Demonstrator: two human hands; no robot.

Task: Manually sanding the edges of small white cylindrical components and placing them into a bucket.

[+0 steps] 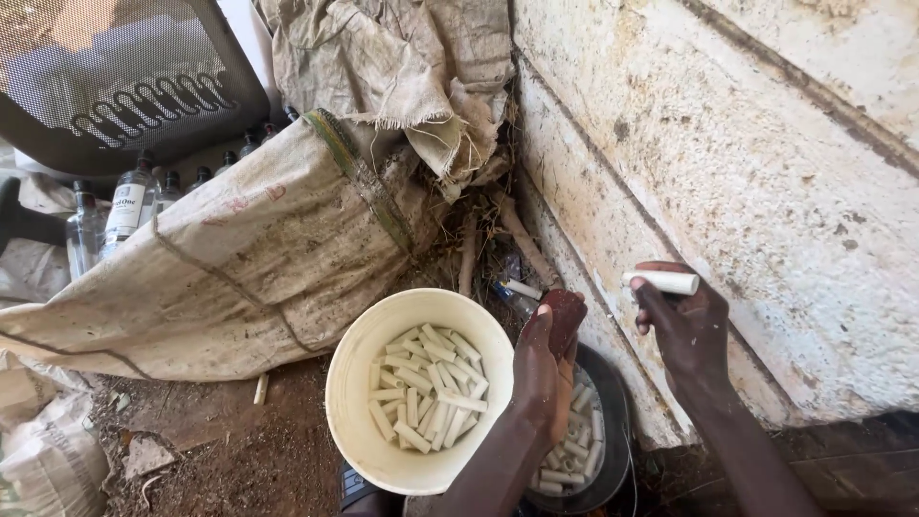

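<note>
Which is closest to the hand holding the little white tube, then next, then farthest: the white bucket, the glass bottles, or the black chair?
Measured from the right hand, which holds the white tube, in the head view:
1. White bucket, just to its left on the ground, full of white tubes.
2. Glass bottles, far left, behind the sack.
3. Black chair, top left corner, above the bottles.

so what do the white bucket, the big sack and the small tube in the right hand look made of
White round bucket: likely plastic, smooth and matte. Large tan sack: woven fabric, visible weave, frayed edges, dirt stains. Short white tube in the right hand: smooth and rigid, possibly plastic; can't confirm.
</note>
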